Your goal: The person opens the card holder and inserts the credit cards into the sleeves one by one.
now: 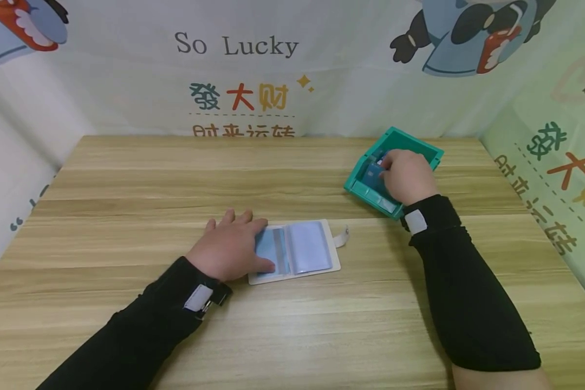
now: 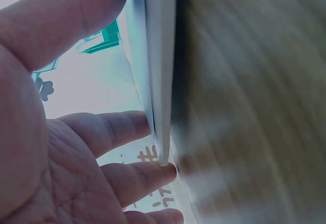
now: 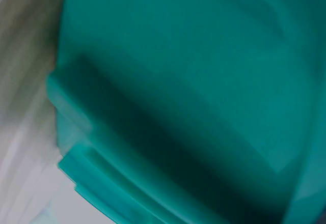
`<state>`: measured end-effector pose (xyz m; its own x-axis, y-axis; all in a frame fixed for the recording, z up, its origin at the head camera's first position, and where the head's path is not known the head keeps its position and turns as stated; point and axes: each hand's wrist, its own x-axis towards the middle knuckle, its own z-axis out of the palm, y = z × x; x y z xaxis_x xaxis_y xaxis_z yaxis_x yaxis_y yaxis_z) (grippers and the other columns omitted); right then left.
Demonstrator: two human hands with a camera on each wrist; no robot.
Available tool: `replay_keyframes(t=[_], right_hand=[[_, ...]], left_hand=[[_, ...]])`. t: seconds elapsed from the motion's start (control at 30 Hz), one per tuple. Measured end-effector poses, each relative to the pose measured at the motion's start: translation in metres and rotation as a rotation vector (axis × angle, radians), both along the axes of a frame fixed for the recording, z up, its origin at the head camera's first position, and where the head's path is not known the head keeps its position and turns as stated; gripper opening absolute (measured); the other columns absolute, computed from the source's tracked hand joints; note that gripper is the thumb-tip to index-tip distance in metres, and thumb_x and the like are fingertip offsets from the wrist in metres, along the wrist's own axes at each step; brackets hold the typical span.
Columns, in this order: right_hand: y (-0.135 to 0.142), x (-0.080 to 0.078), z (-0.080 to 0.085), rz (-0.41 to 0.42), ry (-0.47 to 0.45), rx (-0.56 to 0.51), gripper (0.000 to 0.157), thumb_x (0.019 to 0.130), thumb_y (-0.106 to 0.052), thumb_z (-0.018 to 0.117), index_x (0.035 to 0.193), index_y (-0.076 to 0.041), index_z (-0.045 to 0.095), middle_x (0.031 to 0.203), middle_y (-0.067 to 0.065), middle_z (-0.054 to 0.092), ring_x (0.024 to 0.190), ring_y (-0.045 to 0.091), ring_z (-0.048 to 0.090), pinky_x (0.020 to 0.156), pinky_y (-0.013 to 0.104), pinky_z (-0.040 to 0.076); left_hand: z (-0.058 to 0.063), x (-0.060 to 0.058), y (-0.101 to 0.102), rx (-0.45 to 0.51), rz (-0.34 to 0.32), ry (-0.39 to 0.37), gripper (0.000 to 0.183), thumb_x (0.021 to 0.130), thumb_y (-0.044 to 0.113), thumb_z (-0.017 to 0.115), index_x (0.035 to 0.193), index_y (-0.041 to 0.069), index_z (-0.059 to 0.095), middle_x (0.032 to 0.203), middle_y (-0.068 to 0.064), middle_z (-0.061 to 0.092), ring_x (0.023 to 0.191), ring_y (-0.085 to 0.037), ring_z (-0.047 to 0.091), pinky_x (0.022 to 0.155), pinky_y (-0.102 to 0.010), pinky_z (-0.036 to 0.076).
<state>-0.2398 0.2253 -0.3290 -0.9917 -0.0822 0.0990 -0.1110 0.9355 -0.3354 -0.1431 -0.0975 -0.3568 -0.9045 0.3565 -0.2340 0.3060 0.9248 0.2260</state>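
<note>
An open card holder (image 1: 312, 248) with clear plastic sleeves and a white cover lies on the table. My left hand (image 1: 231, 244) rests on its left side, thumb across the blue page and fingers spread past the left edge. In the left wrist view the fingertips meet the cover's edge. My right hand (image 1: 409, 176) reaches into a green bin (image 1: 365, 193) at the back right, fingers bent down beside a blue card (image 1: 372, 176). Its fingertips are partly hidden, and I cannot tell whether they pinch the card. The right wrist view shows mostly the bin's wall (image 3: 178, 56).
A strap (image 1: 342, 237) sticks out from the card holder's right edge. The wooden table (image 1: 175, 179) runs back to a printed cloth backdrop (image 1: 141, 65), with more cloth along both sides. The bin's raised walls stand around the right hand.
</note>
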Motion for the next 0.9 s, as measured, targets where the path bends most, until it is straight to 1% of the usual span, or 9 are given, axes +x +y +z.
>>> replay_keyframes(t=[0.13,0.27,0.4,0.53,0.63,0.77,0.9], right_hand=[[-0.001,0.003,0.006,-0.011,0.053,-0.032,0.017,0.092,-0.01,0.057,0.102,0.002,0.065,0.096,0.02,0.065,0.083,0.032,0.058,0.075,0.049,0.049],[-0.002,0.007,0.015,-0.017,0.07,-0.059,0.02,0.093,-0.011,0.056,0.106,0.002,0.065,0.099,0.02,0.065,0.085,0.032,0.058,0.075,0.049,0.049],[-0.004,0.01,0.021,-0.018,0.084,-0.063,0.02,0.093,-0.012,0.056,0.106,0.0,0.065,0.099,0.019,0.066,0.085,0.031,0.058,0.073,0.048,0.048],[-0.007,0.014,0.026,-0.001,0.105,-0.052,0.02,0.094,-0.013,0.056,0.107,-0.001,0.065,0.098,0.017,0.067,0.082,0.029,0.059,0.07,0.046,0.048],[-0.01,0.019,0.032,-0.008,0.106,-0.06,0.022,0.095,-0.013,0.054,0.109,0.0,0.064,0.097,0.017,0.066,0.079,0.028,0.059,0.067,0.045,0.049],[-0.01,0.026,0.04,-0.025,0.076,-0.114,0.023,0.096,-0.015,0.053,0.11,0.0,0.063,0.099,0.017,0.065,0.08,0.027,0.056,0.065,0.043,0.047],[-0.012,0.031,0.046,0.006,0.052,-0.151,0.024,0.095,-0.019,0.055,0.11,-0.003,0.064,0.099,0.015,0.065,0.082,0.026,0.055,0.067,0.043,0.047]], left_hand=[[0.0,0.0,0.0,-0.003,-0.006,0.003,0.088,0.071,0.06,0.071,0.141,0.015,0.042,0.147,-0.018,0.03,0.13,-0.046,0.015,0.1,-0.07,0.014],[0.0,0.0,0.001,-0.001,-0.005,0.007,0.088,0.071,0.06,0.071,0.141,0.015,0.042,0.147,-0.017,0.03,0.13,-0.046,0.014,0.1,-0.07,0.014],[-0.001,0.0,0.001,-0.003,-0.003,0.009,0.088,0.071,0.06,0.071,0.141,0.015,0.043,0.147,-0.017,0.03,0.13,-0.046,0.014,0.1,-0.07,0.014],[-0.001,0.0,0.0,-0.006,-0.004,0.011,0.088,0.071,0.06,0.071,0.141,0.015,0.043,0.147,-0.017,0.03,0.13,-0.046,0.014,0.1,-0.07,0.014],[-0.001,0.0,0.0,-0.008,-0.005,0.012,0.088,0.071,0.06,0.071,0.141,0.014,0.043,0.147,-0.017,0.031,0.13,-0.046,0.014,0.1,-0.07,0.014],[0.0,0.001,0.001,-0.009,-0.004,0.013,0.087,0.072,0.06,0.07,0.141,0.014,0.042,0.147,-0.017,0.03,0.13,-0.046,0.014,0.1,-0.07,0.014],[0.001,0.001,0.0,-0.008,-0.001,0.007,0.087,0.073,0.059,0.07,0.141,0.013,0.042,0.147,-0.018,0.029,0.13,-0.046,0.013,0.1,-0.069,0.014]])
